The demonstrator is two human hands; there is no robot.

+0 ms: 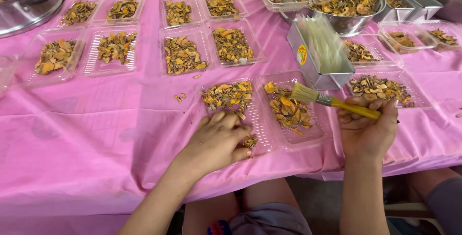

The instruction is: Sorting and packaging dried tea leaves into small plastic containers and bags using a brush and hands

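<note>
Hands working at clear trays of dried orange-brown chips on a pink cloth.
The left hand rests fingers-together on the near tray; the right hand is clenched around a yellow-handled brush, bristles over the adjoining tray.

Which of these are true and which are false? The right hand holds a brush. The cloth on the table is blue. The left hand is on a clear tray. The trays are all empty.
1. The right hand holds a brush. True: it has a yellow handle and pale bristles.
2. The cloth is blue. False: it is pink.
3. The left hand is on a clear tray. True: its fingers rest in the near tray.
4. The trays are all empty. False: they hold orange and brown dried pieces.
</note>
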